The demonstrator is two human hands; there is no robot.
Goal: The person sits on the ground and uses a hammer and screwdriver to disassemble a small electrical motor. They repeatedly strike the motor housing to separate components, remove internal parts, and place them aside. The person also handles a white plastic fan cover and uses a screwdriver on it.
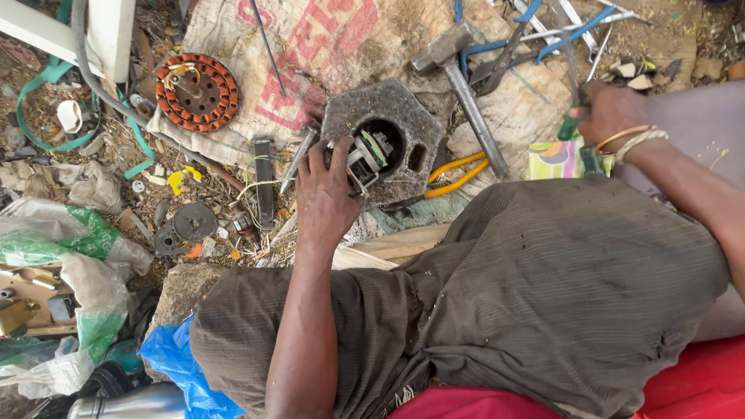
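Closest to my view is the brown-grey trouser leg (543,295) filling the lower right of the frame, with a blue plastic bag (174,361) poking out at the bottom left of it.

Left hand (326,194) sits mid-frame, fingers spread fairly wide and curled over the edge of the grey motor housing (384,143); fingertips are touching the metal part (369,159) sticking out of its round opening. The housing lies on a printed sack (310,46) in the upper middle.

Right hand (609,112) is at the upper right, closed in a fist round a green-handled tool (578,128); I can't make out what kind of tool.

Between the hands: a hammer (466,85) lying diagonally and yellow-handled pliers (458,174) just right of the housing. Copper-wound stator (196,91) is well off at the upper left.
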